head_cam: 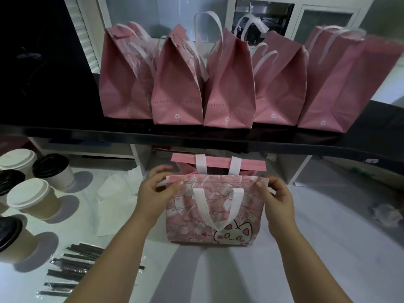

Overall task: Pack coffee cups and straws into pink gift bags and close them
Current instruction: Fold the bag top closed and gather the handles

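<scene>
At a white table [328, 248] beneath a long black shelf [87, 131], you hold a pink gift bag [209, 215] upright at the centre of the surface. Your left hand [156, 193] pinches its top left corner, thumb on the printed front. Your right hand [276, 196] pinches the top right corner in the same way. The bag's mouth is open, its far wall [218, 164] standing behind the near one, and a white handle [216, 206] hangs down over the cat drawing. On the shelf above, five more pink bags [229, 90] stand side by side in a row, their handles up. To your left on the table, lidded paper cups [32, 200] cluster together, some with white lids and some with black. Wrapped dark straws [72, 270] lie scattered near them, and white paper sheets [113, 204] lie between the cups and the bag. Behind the shelf stands a white cabinet [328, 16] with glass panels.
</scene>
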A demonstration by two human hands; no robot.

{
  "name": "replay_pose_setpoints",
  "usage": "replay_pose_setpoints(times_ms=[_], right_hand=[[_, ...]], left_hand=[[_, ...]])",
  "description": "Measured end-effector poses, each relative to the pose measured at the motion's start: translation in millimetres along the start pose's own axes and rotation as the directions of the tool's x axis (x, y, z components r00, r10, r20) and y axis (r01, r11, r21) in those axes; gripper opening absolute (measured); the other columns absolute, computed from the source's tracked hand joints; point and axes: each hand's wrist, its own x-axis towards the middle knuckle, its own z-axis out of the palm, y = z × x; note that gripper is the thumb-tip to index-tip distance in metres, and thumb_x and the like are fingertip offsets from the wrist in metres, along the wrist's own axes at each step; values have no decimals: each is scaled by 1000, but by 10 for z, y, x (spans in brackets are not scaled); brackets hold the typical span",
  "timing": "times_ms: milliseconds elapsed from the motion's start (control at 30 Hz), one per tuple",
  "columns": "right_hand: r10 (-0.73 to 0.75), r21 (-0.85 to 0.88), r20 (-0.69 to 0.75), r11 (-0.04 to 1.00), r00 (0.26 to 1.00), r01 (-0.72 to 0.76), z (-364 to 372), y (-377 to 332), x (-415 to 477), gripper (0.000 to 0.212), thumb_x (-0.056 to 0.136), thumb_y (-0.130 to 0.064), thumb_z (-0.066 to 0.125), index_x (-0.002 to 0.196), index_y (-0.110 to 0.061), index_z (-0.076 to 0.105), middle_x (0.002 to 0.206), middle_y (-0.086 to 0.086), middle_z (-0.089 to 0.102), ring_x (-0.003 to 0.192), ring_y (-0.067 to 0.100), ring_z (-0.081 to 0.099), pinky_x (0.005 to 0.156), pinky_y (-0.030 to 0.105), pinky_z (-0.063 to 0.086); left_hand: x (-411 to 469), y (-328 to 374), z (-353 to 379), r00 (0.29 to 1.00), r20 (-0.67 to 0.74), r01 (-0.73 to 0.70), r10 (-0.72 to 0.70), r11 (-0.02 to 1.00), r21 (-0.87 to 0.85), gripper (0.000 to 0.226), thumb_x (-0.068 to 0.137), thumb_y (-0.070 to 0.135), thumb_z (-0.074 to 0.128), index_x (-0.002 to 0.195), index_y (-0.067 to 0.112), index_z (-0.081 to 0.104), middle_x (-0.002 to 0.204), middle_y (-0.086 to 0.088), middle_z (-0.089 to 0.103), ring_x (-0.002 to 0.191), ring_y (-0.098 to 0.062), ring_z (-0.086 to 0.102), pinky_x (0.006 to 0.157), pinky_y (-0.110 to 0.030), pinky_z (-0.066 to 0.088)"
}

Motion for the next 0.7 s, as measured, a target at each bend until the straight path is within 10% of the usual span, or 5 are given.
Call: replay_pose_setpoints(times_ms=[133, 267, 500, 700], right_hand=[[64, 36, 133, 997, 989, -69, -41, 1, 260, 15, 91, -10, 63, 77, -12, 60, 136, -19, 53, 102, 3, 65, 71, 20, 54], [148, 22, 195, 988, 970, -155, -50, 4, 404, 5, 91, -7, 59, 87, -8, 61, 100, 10, 69, 90, 28, 65, 82, 43, 55], [99, 17, 98, 995, 990, -101, -24, 21, 427, 9, 83, -7, 72, 85, -14, 66, 81, 3, 69, 73, 16, 67, 63, 27, 56], [-72, -197, 190, 974, 979, 109, -103, -68, 456, 56, 78, -3, 77, 117, -36, 52, 98, -11, 69, 96, 8, 66, 76, 24, 57]], left_hand=[[286, 30, -25, 987, 160, -15, 11, 1000, 23, 9, 76, -2, 75, 82, 5, 74, 147, 17, 44, 132, -3, 45, 99, -35, 47], [458, 26, -29, 983, 183, 31, -29, 999, -8, 17, 73, -5, 76, 85, 7, 76, 129, 9, 62, 119, -19, 59, 96, -41, 51], [466, -52, 21, 996, 41, 80, -77, 992, -95, 31, 63, -7, 81, 63, 20, 66, 90, 2, 75, 83, -15, 70, 68, -24, 57], [475, 47, 62, 996, 67, 60, -55, 996, -66, 44, 65, -12, 80, 84, 17, 54, 86, -3, 70, 80, -15, 68, 68, -22, 55]])
